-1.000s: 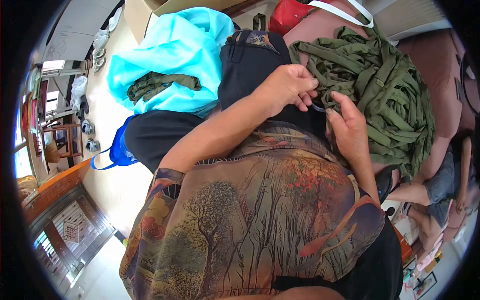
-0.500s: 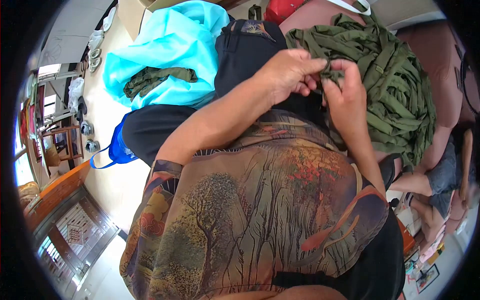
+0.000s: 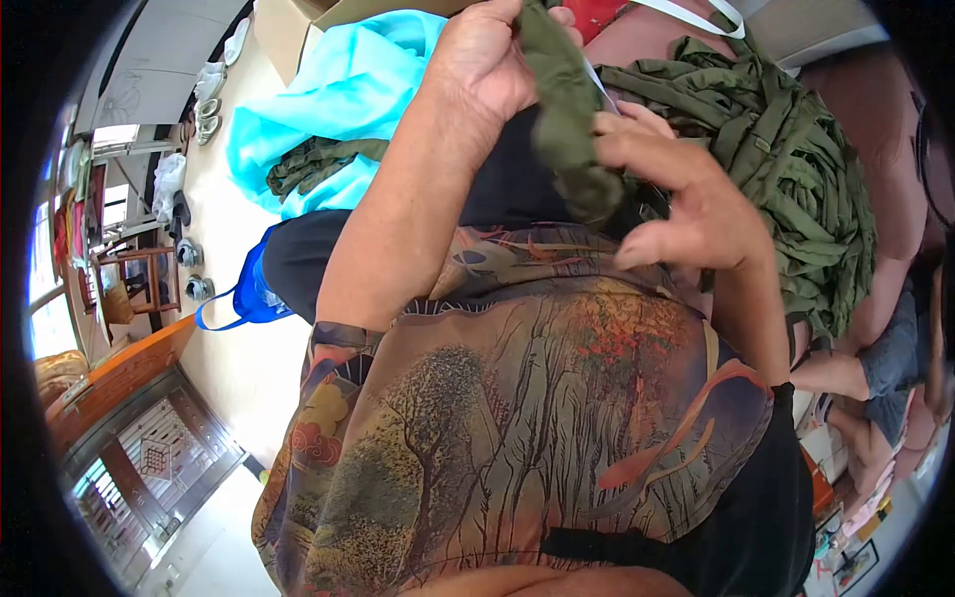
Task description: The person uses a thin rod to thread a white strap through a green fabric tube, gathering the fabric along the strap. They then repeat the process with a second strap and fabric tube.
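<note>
My left hand (image 3: 487, 62) is raised at the top of the view, closed around the upper end of an olive-green fabric strip (image 3: 562, 95). The strip hangs down over my dark-clad lap, its lower end blurred. My right hand (image 3: 691, 204) is beside the strip, its fingers spread and thumb apart. Whether its fingertips touch the cloth I cannot make out. Just beyond that hand lies a large tangled pile of olive-green fabric strips (image 3: 796, 189). To the left, a turquoise cloth or bag (image 3: 328, 95) has a smaller olive-green bundle (image 3: 313, 164) on it.
A cardboard box (image 3: 279, 35) stands behind the turquoise cloth. A blue bag (image 3: 244, 289) is by my left leg. Shoes (image 3: 207, 109) line the floor at the left. Another person's leg (image 3: 836, 376) shows at the right, near the pinkish-brown seat (image 3: 875, 129).
Both hands were close together, pinching a piece of green cloth. Now my left hand has risen with the strip hanging from it, and my right hand has opened and moved lower.
</note>
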A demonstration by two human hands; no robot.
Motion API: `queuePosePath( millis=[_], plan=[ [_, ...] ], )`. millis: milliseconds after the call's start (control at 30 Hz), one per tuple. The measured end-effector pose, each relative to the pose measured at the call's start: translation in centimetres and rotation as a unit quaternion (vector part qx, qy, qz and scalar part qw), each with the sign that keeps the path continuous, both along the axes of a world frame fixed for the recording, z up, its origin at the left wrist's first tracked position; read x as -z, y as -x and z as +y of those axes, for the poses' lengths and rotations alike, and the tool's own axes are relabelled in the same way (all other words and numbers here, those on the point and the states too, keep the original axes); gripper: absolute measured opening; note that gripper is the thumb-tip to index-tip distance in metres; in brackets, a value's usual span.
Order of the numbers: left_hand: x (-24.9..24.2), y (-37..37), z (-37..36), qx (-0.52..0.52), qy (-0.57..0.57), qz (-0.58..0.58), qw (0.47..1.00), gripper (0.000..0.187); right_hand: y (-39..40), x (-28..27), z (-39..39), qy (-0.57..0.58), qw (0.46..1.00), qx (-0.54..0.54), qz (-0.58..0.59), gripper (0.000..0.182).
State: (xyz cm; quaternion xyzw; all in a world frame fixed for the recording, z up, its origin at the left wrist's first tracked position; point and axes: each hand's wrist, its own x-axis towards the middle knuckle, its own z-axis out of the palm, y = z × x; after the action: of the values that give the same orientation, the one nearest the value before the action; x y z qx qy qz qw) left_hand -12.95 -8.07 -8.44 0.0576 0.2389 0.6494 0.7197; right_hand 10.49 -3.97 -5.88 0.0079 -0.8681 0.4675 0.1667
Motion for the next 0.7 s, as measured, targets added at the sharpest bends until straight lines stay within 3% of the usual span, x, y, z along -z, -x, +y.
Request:
queuePosePath(
  millis=[67, 100, 200, 267, 300, 333, 367, 433, 533, 600, 700],
  plan=[
    [0.7, 1.0, -0.4, 0.030, 0.029, -0.013, 0.999, 0.031, 1.7, -0.3, -2.2, -0.144, 0.989, 0.012, 0.020, 0.045],
    [0.6, 1.3, -0.7, 0.056, -0.010, -0.065, 0.996, 0.030, 1.8, -0.3, -3.0, -0.137, 0.990, -0.010, -0.002, 0.042],
    [-0.8, 2.7, -1.7, 0.132, -0.043, -0.034, 0.990, 0.027, 1.6, -0.5, -4.0, -0.126, 0.989, -0.038, -0.064, 0.037],
    [-1.5, 4.3, -2.6, 0.110, 0.020, 0.058, 0.992, 0.023, 0.9, -0.5, -3.7, -0.123, 0.987, -0.012, -0.099, 0.037],
    [-1.0, 7.1, -3.5, 0.110, -0.007, 0.128, 0.986, 0.020, 0.7, 0.8, -3.9, -0.092, 0.994, 0.025, -0.058, 0.035],
    [-0.4, 9.1, -4.1, 0.112, -0.035, 0.195, 0.974, 0.018, 0.1, 1.0, -3.6, -0.075, 0.993, 0.031, -0.089, 0.035],
    [-0.4, 8.7, -4.9, 0.030, 0.067, 0.255, 0.964, 0.021, -0.6, 1.0, -3.3, -0.059, 0.990, 0.037, -0.121, 0.034],
    [0.4, 8.1, -5.4, 0.053, 0.082, 0.316, 0.944, 0.017, -0.5, 1.3, -3.4, -0.026, 0.989, 0.056, -0.134, 0.031],
    [0.6, 7.1, -6.4, 0.121, 0.097, 0.402, 0.903, 0.018, -1.8, 1.2, -2.0, -0.122, 0.963, 0.012, -0.239, 0.030],
    [1.2, 6.8, -6.6, 0.195, 0.085, 0.439, 0.873, 0.018, -2.5, 1.0, -0.7, -0.263, 0.893, 0.085, -0.354, 0.030],
    [2.1, 6.5, -7.0, 0.177, 0.077, 0.457, 0.868, 0.017, -3.0, 1.9, -0.4, -0.323, 0.901, 0.126, -0.259, 0.037]
  ],
)
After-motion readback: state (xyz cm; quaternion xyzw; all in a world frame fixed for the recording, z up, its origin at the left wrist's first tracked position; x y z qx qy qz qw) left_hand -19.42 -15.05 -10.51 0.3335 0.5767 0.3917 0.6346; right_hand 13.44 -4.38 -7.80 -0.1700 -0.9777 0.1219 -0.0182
